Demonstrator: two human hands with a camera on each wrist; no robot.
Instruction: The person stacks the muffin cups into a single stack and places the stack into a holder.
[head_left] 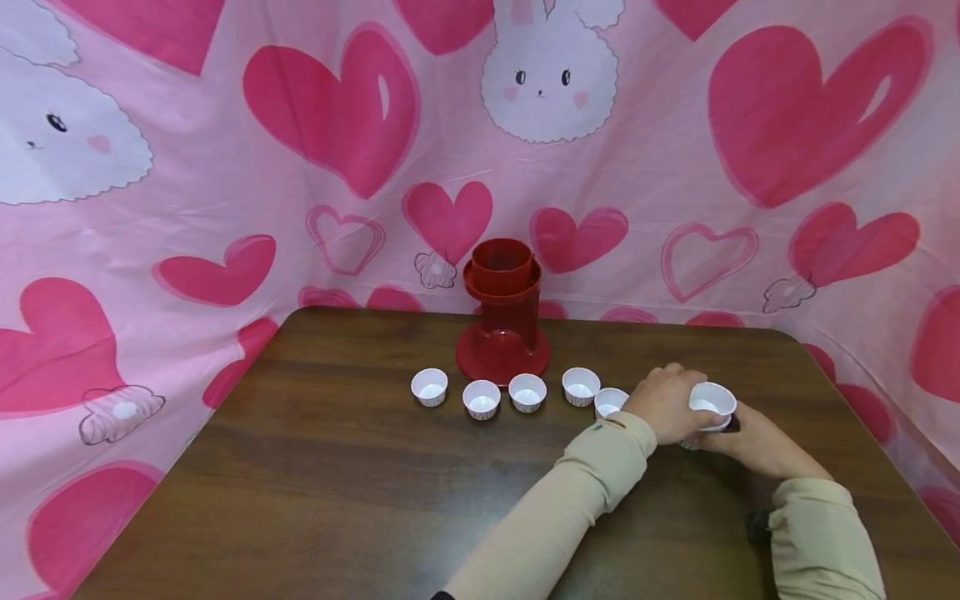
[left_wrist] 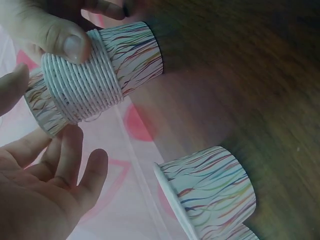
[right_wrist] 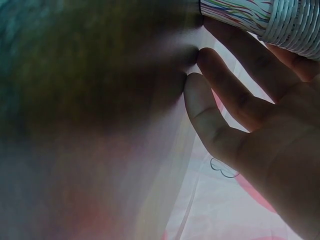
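A stack of white paper baking cups (left_wrist: 82,75) with wavy coloured lines stands between my hands on the right side of the table. My right hand (head_left: 757,442) grips the stack, its thumb pressed on the layered rims in the left wrist view; in the right wrist view its other fingertips (right_wrist: 197,87) reach the tabletop. With thumb and fingers, my left hand (head_left: 667,404) pinches the top cup (head_left: 712,402) at its rim. Just left of that hand, a single cup (head_left: 611,402) stands upright, partly hidden by it.
Several more upright cups (head_left: 527,393) form a loose row to the left on the brown wooden table (head_left: 337,483). Behind them stands a red plastic cylinder on a round base (head_left: 502,358). A pink heart-patterned cloth (head_left: 652,167) hangs around the table.
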